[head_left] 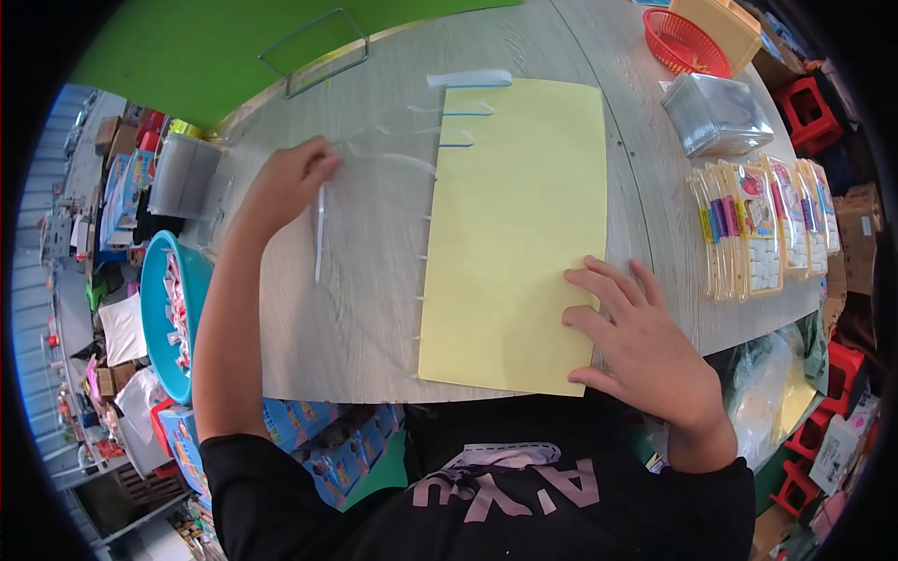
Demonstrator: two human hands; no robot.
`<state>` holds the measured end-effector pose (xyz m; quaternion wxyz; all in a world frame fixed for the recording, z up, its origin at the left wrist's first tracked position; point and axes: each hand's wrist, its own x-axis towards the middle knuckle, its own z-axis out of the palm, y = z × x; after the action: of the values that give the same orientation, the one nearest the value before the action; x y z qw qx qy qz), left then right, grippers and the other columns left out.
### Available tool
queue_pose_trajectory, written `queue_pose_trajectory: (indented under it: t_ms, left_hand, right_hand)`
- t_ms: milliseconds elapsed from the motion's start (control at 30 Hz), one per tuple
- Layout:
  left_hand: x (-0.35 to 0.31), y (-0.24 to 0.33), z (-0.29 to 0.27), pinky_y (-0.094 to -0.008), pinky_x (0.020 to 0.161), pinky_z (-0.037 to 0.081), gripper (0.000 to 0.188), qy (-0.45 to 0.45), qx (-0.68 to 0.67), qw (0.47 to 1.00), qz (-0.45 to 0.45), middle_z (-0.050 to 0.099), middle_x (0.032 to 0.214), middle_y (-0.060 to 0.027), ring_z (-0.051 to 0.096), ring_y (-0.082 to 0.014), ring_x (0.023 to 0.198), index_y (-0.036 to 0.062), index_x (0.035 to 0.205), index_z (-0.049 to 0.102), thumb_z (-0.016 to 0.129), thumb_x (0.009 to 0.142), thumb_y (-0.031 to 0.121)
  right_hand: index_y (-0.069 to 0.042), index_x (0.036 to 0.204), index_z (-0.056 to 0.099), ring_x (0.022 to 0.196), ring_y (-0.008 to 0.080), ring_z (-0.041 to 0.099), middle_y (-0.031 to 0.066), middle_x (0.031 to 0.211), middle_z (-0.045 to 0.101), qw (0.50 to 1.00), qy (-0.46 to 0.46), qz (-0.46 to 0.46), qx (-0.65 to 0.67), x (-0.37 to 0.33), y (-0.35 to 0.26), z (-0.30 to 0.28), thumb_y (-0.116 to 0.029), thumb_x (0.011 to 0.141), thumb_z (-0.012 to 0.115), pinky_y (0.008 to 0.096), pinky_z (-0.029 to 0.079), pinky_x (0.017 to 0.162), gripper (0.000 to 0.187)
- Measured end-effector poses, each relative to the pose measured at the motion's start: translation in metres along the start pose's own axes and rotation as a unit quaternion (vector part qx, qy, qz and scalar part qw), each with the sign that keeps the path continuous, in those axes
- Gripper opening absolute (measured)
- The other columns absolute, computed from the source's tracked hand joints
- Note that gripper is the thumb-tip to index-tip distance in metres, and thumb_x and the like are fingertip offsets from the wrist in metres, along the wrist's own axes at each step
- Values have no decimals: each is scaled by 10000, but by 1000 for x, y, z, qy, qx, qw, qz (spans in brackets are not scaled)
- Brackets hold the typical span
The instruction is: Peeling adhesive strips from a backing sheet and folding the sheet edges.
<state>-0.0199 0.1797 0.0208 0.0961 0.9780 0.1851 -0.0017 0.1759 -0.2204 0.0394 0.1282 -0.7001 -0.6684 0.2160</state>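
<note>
A pale yellow sheet (514,243) lies in front of me on the table, its long sides running away from me. Short white and clear tabs stick out along its left edge. My left hand (297,182) is raised to the left of the sheet, fingers pinched on a thin clear plastic strip (388,159) that stretches toward the sheet's upper left edge. Part of that clear plastic is too transparent to trace. My right hand (636,341) rests on the sheet's lower right edge, fingers spread, holding nothing.
At the right stand packed white-and-yellow cards (753,229), a stack of clear plastic cases (716,114) and a red basket (687,42). A teal basin (159,318) with small wrapped pieces is at the left. A metal wire frame (316,54) stands at the far edge.
</note>
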Motion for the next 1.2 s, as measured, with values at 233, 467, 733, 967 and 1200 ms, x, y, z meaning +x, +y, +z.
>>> queue_pose_trajectory:
  t_ms: [233, 467, 733, 967, 1200]
  left_hand:
    - [17, 28, -25, -276, 666, 404, 261, 125, -211, 962, -123, 485, 716, -56, 448, -132, 692, 7, 885, 555, 568, 972, 253]
    - [119, 120, 8, -436, 920, 470, 615, 240, 18, 970, 37, 625, 1171, -198, 574, -343, 1135, -8, 1129, 611, 561, 897, 559]
    - [166, 138, 19, -458, 787, 513, 536, 96, -43, 988, -116, 693, 941, -161, 661, -348, 900, 22, 1042, 638, 521, 928, 533]
    - [153, 41, 3, -483, 730, 507, 433, 236, -114, 953, -155, 684, 858, -207, 651, -410, 826, 7, 941, 660, 557, 929, 428]
    - [147, -33, 33, -454, 796, 494, 480, 249, -123, 933, -230, 682, 974, -220, 651, -386, 926, 19, 975, 670, 603, 883, 485]
  right_hand:
    - [-80, 1134, 557, 1392, 340, 327, 135, 1391, 423, 1000, -1, -11, -4, 2, 1, 1, -304, 719, 783, 576, 230, 1135, 523]
    - [-79, 1144, 558, 1396, 347, 321, 141, 1398, 422, 1000, -7, 4, -13, 0, -1, 0, -313, 733, 774, 578, 229, 1134, 520]
    - [-71, 1159, 552, 1396, 349, 323, 149, 1392, 422, 1000, -2, -7, -11, 1, -6, 0, -291, 754, 769, 592, 243, 1120, 510]
    - [-82, 1161, 555, 1405, 336, 318, 143, 1414, 415, 1000, -5, -8, -12, -7, 1, -3, -312, 760, 761, 587, 235, 1126, 506]
    - [-82, 1176, 558, 1406, 331, 320, 133, 1452, 398, 1000, 6, 11, -23, -17, 1, -4, -306, 775, 747, 582, 226, 1132, 496]
